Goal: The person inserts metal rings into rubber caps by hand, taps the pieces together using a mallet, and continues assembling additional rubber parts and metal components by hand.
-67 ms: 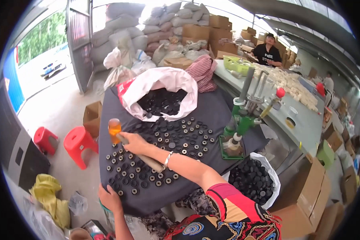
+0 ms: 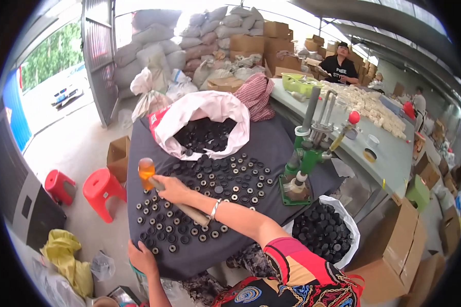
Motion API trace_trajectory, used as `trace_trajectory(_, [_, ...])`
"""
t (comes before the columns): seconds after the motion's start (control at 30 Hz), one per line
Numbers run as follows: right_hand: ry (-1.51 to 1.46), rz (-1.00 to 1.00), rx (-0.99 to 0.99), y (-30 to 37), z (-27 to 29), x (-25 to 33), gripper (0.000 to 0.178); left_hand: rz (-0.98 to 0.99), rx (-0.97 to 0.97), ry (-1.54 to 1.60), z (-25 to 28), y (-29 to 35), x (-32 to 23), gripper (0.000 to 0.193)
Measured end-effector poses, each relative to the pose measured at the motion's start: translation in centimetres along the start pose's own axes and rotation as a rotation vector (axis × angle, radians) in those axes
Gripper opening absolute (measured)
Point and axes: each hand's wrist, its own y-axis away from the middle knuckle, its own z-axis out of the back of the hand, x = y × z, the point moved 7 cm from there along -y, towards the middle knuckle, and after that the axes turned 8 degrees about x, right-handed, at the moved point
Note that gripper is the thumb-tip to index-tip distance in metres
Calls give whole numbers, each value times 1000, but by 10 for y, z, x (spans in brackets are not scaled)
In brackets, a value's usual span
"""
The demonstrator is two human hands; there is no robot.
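Note:
My right hand [image 2: 173, 191] grips the wooden handle of a mallet [image 2: 147, 171] with an orange translucent head, held just above several small black round caps [image 2: 215, 187] spread on a dark cloth-covered table [image 2: 271, 143]. My left hand [image 2: 141, 258] rests on the table's near edge, fingers curled over the cloth. A white sack [image 2: 210, 115] full of black caps lies open at the far side of the table. A green hand press [image 2: 305, 158] stands on the right of the table.
Another white sack of black caps [image 2: 325, 230] sits beside the table at right. Two red stools [image 2: 103, 190] and a cardboard box [image 2: 119, 152] stand on the floor at left. A person in black [image 2: 339, 66] sits at a long grey table [image 2: 389, 148] behind. Cardboard boxes [image 2: 394, 250] crowd the right.
The mallet head and my right hand have dropped slightly toward the caps. My left hand stays on the table edge.

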Motion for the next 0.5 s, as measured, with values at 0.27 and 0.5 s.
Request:
trace_trajectory(0.27, [12,18,7,24,21,20,61,-7,-50,-81,4,7,11,39])
trace_trajectory(0.5, [-136,-221,-93,38,101,-27,69,-43,-62,-69,-2,-2,-5,37])
